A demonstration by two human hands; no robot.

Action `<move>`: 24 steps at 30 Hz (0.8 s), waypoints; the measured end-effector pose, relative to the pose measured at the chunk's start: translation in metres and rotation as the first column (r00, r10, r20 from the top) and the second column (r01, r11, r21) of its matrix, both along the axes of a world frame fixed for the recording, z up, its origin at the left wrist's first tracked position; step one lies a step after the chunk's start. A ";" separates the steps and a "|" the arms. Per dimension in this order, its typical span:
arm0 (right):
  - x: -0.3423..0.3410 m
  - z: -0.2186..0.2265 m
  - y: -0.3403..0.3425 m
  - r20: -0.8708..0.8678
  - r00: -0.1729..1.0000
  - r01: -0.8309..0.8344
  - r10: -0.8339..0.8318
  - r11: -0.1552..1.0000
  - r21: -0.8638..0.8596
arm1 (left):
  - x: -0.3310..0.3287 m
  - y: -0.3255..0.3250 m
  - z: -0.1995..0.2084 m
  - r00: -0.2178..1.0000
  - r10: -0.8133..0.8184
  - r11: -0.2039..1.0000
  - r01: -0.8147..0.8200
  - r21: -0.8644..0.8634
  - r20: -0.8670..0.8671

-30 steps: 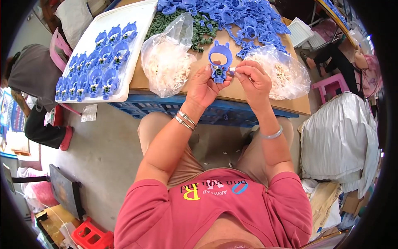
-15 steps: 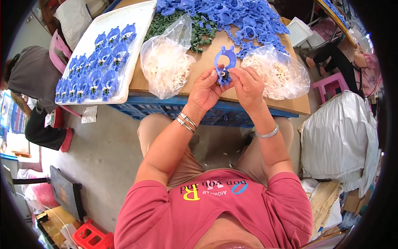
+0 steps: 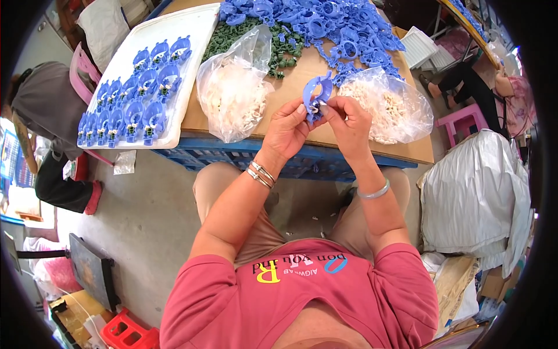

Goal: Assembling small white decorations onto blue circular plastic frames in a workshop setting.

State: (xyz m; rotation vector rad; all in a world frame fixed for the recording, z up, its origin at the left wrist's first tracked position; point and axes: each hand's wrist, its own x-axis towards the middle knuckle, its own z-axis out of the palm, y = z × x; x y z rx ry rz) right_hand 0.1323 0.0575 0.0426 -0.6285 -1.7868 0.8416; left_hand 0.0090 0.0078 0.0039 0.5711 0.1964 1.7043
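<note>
A blue plastic toy part (image 3: 317, 91) with a round ring-shaped top is held up over the near edge of the table. My left hand (image 3: 287, 129) grips its lower left side between thumb and fingers. On the other side, the thumb and fingertips of my right hand (image 3: 349, 123) are pinched at its lower end; any small piece between them is too hidden to make out. Behind and beside my hands stand two clear plastic bags of small cream-coloured pieces, the left bag (image 3: 232, 99) and the right bag (image 3: 389, 104).
A white tray (image 3: 185, 87) at the left bears rows of blue parts with small figures. Heaps of blue parts (image 3: 325, 26) and dark green pieces (image 3: 232, 41) cover the far table. Another person (image 3: 49, 110) sits at the left; a pink stool (image 3: 462, 122) stands at the right.
The blue toy part has turned and tilted in my fingers, so its ring now shows more from the side. Both hands stay close together at nearly the same spot.
</note>
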 end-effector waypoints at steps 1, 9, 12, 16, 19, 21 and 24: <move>0.001 0.000 0.000 0.021 1.000 -0.009 0.009 1.000 0.002 | 0.000 0.000 -0.001 1.000 0.000 1.000 0.000 0.014 -0.005; 0.000 0.004 -0.002 0.072 0.995 0.048 -0.064 0.978 0.204 | -0.001 0.003 -0.007 1.000 0.024 0.999 -0.024 0.029 -0.016; 0.000 0.002 0.003 0.144 0.978 0.075 -0.152 0.897 0.435 | -0.003 0.005 -0.014 0.995 0.061 0.997 -0.058 0.047 -0.078; -0.003 0.006 -0.007 0.012 1.000 0.021 -0.019 0.985 -0.174 | 0.002 0.002 -0.004 0.991 0.111 0.993 -0.108 0.041 -0.079; -0.002 0.016 -0.011 0.143 0.982 0.128 -0.124 0.992 -0.022 | 0.000 0.001 -0.001 0.993 0.097 0.995 -0.096 0.006 -0.073; 0.000 0.010 -0.007 0.177 0.973 0.119 -0.150 0.977 0.175 | 0.000 -0.001 0.001 0.993 0.096 0.995 -0.096 0.002 -0.069; 0.001 0.010 -0.004 0.241 0.947 0.092 -0.212 0.898 0.430 | 0.001 0.000 0.001 0.994 0.089 0.996 -0.089 -0.003 -0.064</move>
